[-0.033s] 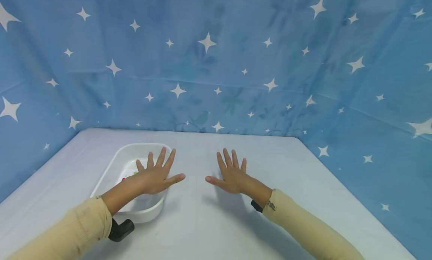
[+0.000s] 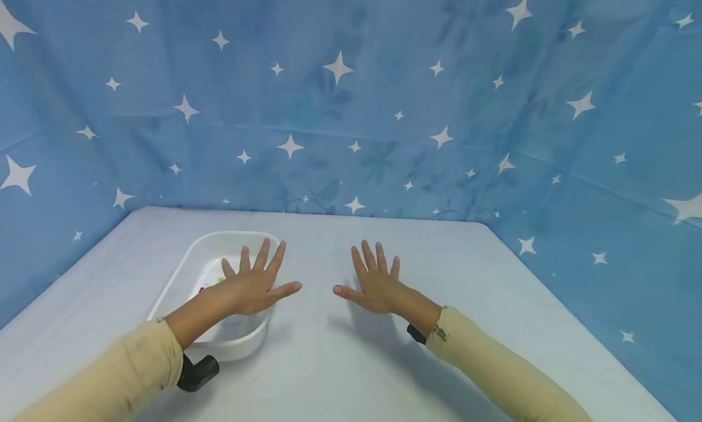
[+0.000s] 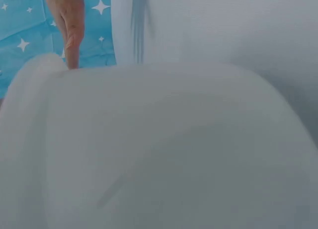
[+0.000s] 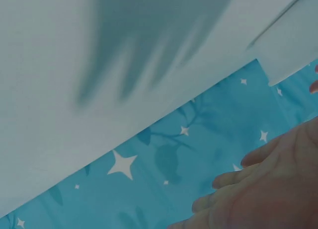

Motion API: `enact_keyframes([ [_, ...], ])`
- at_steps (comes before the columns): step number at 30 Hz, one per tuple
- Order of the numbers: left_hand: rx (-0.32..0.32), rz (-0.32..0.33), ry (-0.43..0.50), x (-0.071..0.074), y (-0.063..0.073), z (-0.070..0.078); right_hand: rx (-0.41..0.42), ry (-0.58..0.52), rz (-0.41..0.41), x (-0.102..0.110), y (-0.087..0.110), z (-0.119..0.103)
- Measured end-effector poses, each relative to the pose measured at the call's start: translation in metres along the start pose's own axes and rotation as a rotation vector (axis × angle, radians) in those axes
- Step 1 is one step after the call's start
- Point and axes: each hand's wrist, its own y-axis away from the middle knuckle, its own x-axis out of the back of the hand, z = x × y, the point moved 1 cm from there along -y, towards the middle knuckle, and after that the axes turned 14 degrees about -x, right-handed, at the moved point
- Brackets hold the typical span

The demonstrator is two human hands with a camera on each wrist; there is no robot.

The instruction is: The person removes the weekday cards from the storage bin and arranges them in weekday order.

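My left hand [image 2: 249, 291], palm down with fingers spread, hovers over the right side of a white plastic basin [image 2: 236, 351] and holds nothing. A few small red and yellow-green pieces [image 2: 221, 280] lie in the basin, partly hidden behind that hand and forearm. To the right, my right hand [image 2: 378, 288] is held above the white tabletop, its fingers spread and its thumb pointing left. The right wrist view shows its bare palm [image 4: 273, 189] and its finger shadows on the cloth. In the left wrist view the pale basin wall [image 3: 159, 139] fills most of the picture.
A white cloth covers the table [image 2: 439, 257]. Blue curtains [image 2: 351, 105] with white stars rise along its back and both sides. Dark wrist mounts [image 2: 198, 373] stick out below the beige sleeves [image 2: 488, 361].
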Motion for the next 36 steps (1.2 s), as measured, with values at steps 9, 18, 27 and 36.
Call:
enact_keyframes([
  [9, 0.015, -0.045, 0.023, 0.019, 0.015, -0.021, 0.061, 0.016, -0.053, 0.001, -0.001, -0.025],
  [18, 0.049, -0.024, 0.276, 0.037, 0.047, -0.078, 0.178, 0.011, -0.104, -0.004, -0.02, -0.074],
  [27, 0.136, 0.144, 0.564, 0.025, 0.051, -0.14, 0.26, -0.133, -0.121, -0.005, -0.04, -0.127],
  [36, 0.038, 0.166, 0.616, 0.014, 0.045, -0.152, 0.355, -0.257, -0.157, -0.013, -0.055, -0.179],
])
